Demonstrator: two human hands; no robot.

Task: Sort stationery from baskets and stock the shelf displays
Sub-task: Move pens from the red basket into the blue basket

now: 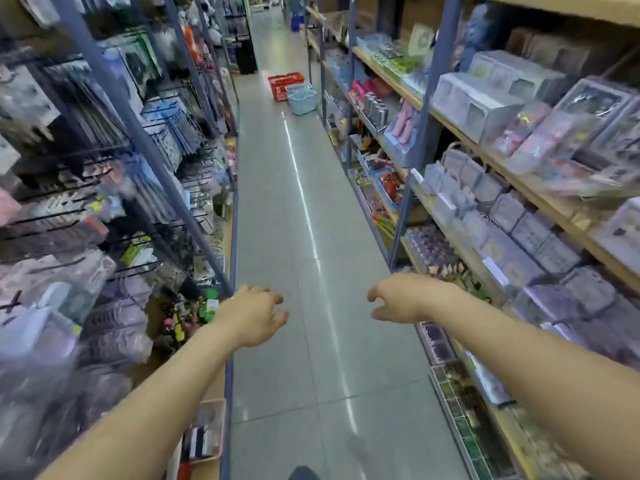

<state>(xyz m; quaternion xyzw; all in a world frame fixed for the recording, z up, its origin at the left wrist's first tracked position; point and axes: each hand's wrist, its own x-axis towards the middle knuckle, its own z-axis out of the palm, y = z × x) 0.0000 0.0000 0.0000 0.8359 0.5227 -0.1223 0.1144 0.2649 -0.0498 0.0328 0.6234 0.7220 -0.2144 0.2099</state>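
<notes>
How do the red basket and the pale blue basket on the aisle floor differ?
The red basket has open lattice walls and square corners; the blue basket looks rounder. The red basket looks wider than the blue basket. The blue basket sits nearer the camera, partly in front of the red basket. Both stand on the floor by the right-hand shelves.

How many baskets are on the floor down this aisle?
3. The red basket sits far down the aisle near the right shelving; the rear pale blue basket and the front pale blue basket stand by its right side. Others may be hidden behind them.
</notes>
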